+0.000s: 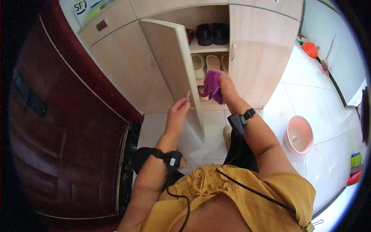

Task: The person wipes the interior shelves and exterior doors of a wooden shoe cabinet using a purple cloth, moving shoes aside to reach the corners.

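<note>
My left hand (179, 113) has its fingers closed around the pale handle (188, 97) on the outer face of a cabinet door (171, 49) that stands swung out towards me. In my right hand (228, 88) is a bunched purple cloth (213, 85), held before the lower shelves of the cabinet. Behind the cloth, pale slippers (198, 66) stand on the middle shelf, partly covered by it. A pair of dark shoes (211, 33) sits on the shelf above. Low in the cabinet a red and white shoe (203, 94) shows beside the cloth.
To the right a pink plastic basin (299, 134) stands on the white tile floor (321, 116). A dark red panelled door (66, 130) fills the left side. Another cabinet door (258, 55) is closed. An orange-red bag (309, 50) lies along the far right wall.
</note>
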